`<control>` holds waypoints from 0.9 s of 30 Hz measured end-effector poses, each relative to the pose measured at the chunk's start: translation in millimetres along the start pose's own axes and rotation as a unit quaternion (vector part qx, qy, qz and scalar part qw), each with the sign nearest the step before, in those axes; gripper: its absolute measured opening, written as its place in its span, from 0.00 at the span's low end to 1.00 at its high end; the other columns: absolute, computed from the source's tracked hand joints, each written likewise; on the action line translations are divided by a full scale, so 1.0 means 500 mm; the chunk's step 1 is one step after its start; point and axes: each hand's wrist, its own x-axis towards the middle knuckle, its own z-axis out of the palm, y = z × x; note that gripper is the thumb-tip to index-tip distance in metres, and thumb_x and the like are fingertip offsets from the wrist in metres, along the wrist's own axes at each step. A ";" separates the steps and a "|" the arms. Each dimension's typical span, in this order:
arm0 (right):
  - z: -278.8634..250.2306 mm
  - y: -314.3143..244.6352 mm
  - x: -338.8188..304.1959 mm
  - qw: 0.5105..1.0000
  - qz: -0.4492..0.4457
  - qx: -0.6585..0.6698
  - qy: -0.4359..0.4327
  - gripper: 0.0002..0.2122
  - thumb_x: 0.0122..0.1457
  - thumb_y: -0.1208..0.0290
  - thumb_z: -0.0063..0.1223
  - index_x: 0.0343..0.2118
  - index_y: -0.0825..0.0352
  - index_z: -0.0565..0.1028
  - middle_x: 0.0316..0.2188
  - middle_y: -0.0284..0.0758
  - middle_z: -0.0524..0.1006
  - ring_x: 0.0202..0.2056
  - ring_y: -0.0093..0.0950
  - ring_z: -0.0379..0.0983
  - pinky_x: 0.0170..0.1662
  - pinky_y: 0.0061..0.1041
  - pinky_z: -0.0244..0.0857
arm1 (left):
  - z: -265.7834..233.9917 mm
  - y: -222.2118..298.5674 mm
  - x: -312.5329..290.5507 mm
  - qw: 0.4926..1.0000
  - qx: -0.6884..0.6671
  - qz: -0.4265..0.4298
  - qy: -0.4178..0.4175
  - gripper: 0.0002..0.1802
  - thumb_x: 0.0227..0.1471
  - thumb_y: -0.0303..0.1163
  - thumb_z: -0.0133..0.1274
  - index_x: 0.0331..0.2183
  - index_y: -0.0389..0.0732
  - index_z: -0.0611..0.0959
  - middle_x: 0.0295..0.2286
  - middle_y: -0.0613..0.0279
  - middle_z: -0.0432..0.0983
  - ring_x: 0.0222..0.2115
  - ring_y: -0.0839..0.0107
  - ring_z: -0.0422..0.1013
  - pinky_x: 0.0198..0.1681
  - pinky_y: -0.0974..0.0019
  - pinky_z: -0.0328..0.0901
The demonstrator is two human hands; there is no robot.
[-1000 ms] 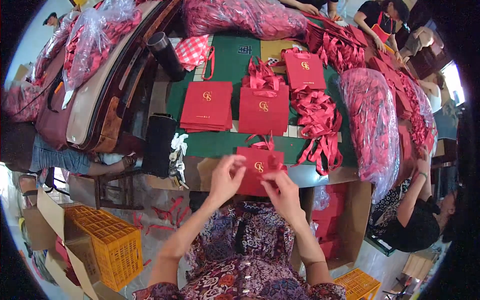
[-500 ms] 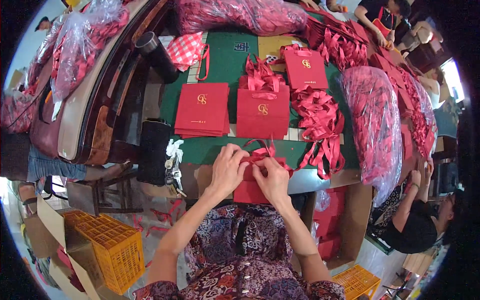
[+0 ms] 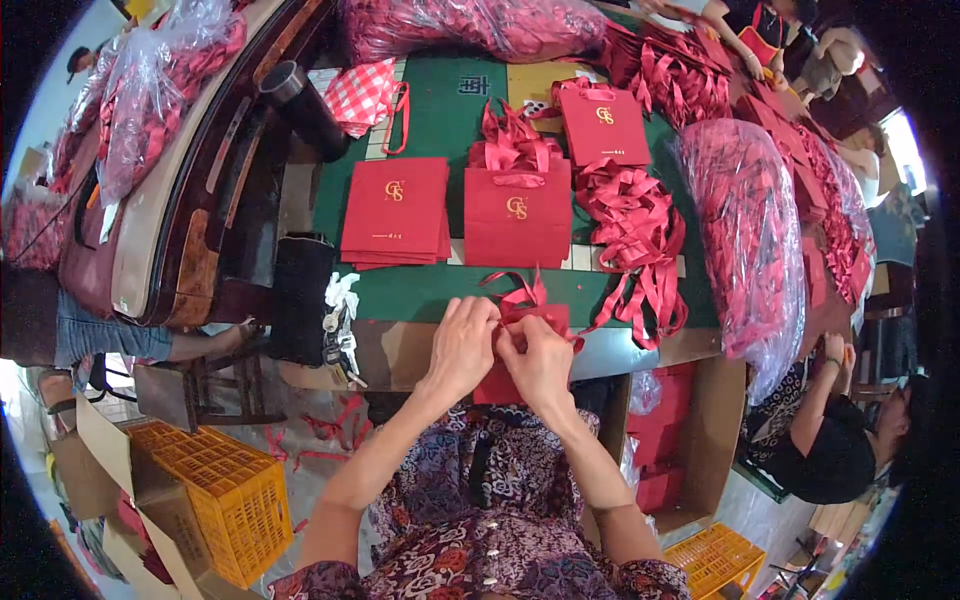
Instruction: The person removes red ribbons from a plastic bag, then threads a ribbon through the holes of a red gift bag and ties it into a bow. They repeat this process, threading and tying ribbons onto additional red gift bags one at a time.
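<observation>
At the table's near edge I have a small red paper bag [image 3: 493, 390] between my hands, with a red ribbon [image 3: 520, 290] looping up from its top. My left hand [image 3: 462, 345] has its fingers bent together at the bag's top edge. Close beside it, my right hand [image 3: 538, 362] pinches at the same edge; the fingers hide the exact spot of ribbon or paper held. Beyond them lie a stack of flat red bags [image 3: 395, 210], more red bags with ribbon handles [image 3: 518, 225], and a heap of loose red ribbons [image 3: 640, 230].
A clear plastic sack of red ribbons [image 3: 745, 240] lies at the right. A dark tumbler [image 3: 305, 110] and a checked cloth [image 3: 360, 95] are at the far left. Yellow crates [image 3: 235, 500] and a cardboard box [image 3: 705, 450] stand below. Other people work at the right.
Both hands stay at the bag's top, the fingers shifting slightly closer together. The whole view has moved a little, so the table's things appear slightly up and left.
</observation>
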 end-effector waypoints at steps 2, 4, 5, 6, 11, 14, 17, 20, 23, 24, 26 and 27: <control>0.002 0.000 -0.004 1.000 -0.002 -0.011 0.006 0.08 0.52 0.71 0.61 0.27 0.67 0.73 0.25 0.41 0.77 0.25 0.41 0.76 0.27 0.39 0.68 | 0.004 0.014 -0.001 1.000 0.010 -0.012 0.009 0.04 0.50 0.22 0.50 0.32 0.35 0.74 0.29 0.50 0.71 0.34 0.50 0.68 0.40 0.53 0.62; 0.000 0.001 -0.004 1.000 -0.001 -0.002 0.008 0.08 0.52 0.71 0.61 0.27 0.67 0.73 0.25 0.41 0.77 0.25 0.41 0.76 0.27 0.39 0.68 | 0.004 0.014 -0.003 1.000 0.003 -0.015 0.009 0.04 0.50 0.22 0.50 0.32 0.35 0.74 0.29 0.50 0.72 0.34 0.50 0.68 0.40 0.53 0.63; -0.001 0.005 -0.004 1.000 -0.001 -0.002 0.008 0.08 0.52 0.71 0.61 0.27 0.67 0.73 0.25 0.41 0.77 0.25 0.41 0.76 0.27 0.39 0.68 | 0.004 0.013 -0.003 1.000 -0.004 -0.018 0.010 0.04 0.50 0.22 0.50 0.32 0.35 0.75 0.29 0.51 0.73 0.34 0.50 0.69 0.40 0.53 0.63; -0.004 0.010 -0.004 1.000 -0.014 -0.001 -0.003 0.08 0.52 0.71 0.61 0.27 0.67 0.73 0.25 0.41 0.77 0.25 0.41 0.76 0.27 0.39 0.68 | 0.003 0.012 -0.003 1.000 -0.004 -0.018 0.009 0.04 0.50 0.22 0.50 0.32 0.35 0.75 0.29 0.51 0.73 0.34 0.50 0.69 0.40 0.53 0.63; -0.007 0.011 -0.001 1.000 -0.014 -0.006 -0.019 0.08 0.51 0.71 0.62 0.27 0.67 0.73 0.25 0.41 0.77 0.25 0.41 0.76 0.28 0.40 0.68 | 0.011 0.008 -0.007 0.997 -0.064 -0.051 0.005 0.03 0.51 0.23 0.51 0.32 0.37 0.75 0.29 0.52 0.74 0.34 0.50 0.69 0.39 0.52 0.64; -0.007 0.007 0.001 1.000 -0.009 -0.015 -0.002 0.07 0.52 0.72 0.61 0.28 0.66 0.73 0.25 0.41 0.77 0.25 0.41 0.76 0.28 0.40 0.68 | 0.010 0.020 -0.003 0.998 -0.045 -0.038 0.003 0.04 0.51 0.22 0.51 0.32 0.37 0.73 0.29 0.51 0.73 0.33 0.49 0.68 0.39 0.51 0.63; -0.023 0.002 0.004 0.999 -0.032 -0.020 -0.004 0.06 0.53 0.73 0.61 0.30 0.66 0.74 0.28 0.40 0.76 0.28 0.41 0.76 0.30 0.39 0.68 | 0.004 0.016 0.008 0.998 -0.067 -0.018 0.002 0.05 0.51 0.24 0.53 0.32 0.37 0.74 0.29 0.52 0.73 0.33 0.50 0.68 0.38 0.51 0.63; -0.058 -0.008 0.015 0.997 -0.052 0.016 -0.052 0.07 0.53 0.76 0.60 0.35 0.66 0.76 0.31 0.42 0.75 0.31 0.42 0.75 0.33 0.38 0.69 | 0.008 0.000 0.000 0.997 -0.067 -0.040 -0.010 0.09 0.50 0.28 0.58 0.33 0.38 0.76 0.29 0.55 0.74 0.31 0.58 0.71 0.32 0.59 0.67; -0.098 -0.017 0.046 0.994 -0.067 0.054 -0.061 0.09 0.54 0.81 0.57 0.39 0.67 0.77 0.32 0.42 0.76 0.33 0.42 0.75 0.36 0.35 0.70 | -0.001 -0.004 -0.001 0.997 -0.055 -0.054 -0.016 0.12 0.46 0.29 0.64 0.32 0.38 0.77 0.28 0.58 0.74 0.29 0.62 0.71 0.30 0.62 0.68; -0.115 -0.021 0.058 0.995 -0.062 0.038 -0.069 0.08 0.55 0.81 0.56 0.38 0.68 0.78 0.32 0.43 0.76 0.34 0.43 0.75 0.36 0.34 0.70 | -0.002 0.000 0.001 0.998 -0.042 -0.041 -0.027 0.11 0.45 0.28 0.64 0.31 0.38 0.78 0.28 0.58 0.73 0.29 0.63 0.71 0.29 0.63 0.68; -0.112 0.009 0.077 0.994 -0.074 0.042 -0.064 0.05 0.56 0.78 0.55 0.35 0.68 0.79 0.31 0.43 0.76 0.33 0.43 0.75 0.36 0.35 0.70 | 0.009 0.007 0.001 0.998 -0.054 -0.021 -0.014 0.11 0.44 0.28 0.64 0.29 0.38 0.78 0.28 0.58 0.72 0.30 0.61 0.71 0.31 0.61 0.67; -0.110 0.025 0.085 0.988 -0.090 0.016 -0.128 0.05 0.56 0.75 0.55 0.33 0.68 0.79 0.30 0.43 0.77 0.33 0.43 0.75 0.36 0.35 0.69 | 0.011 0.010 0.003 0.999 -0.050 0.013 -0.015 0.11 0.44 0.28 0.64 0.28 0.39 0.77 0.28 0.58 0.71 0.31 0.58 0.69 0.34 0.58 0.66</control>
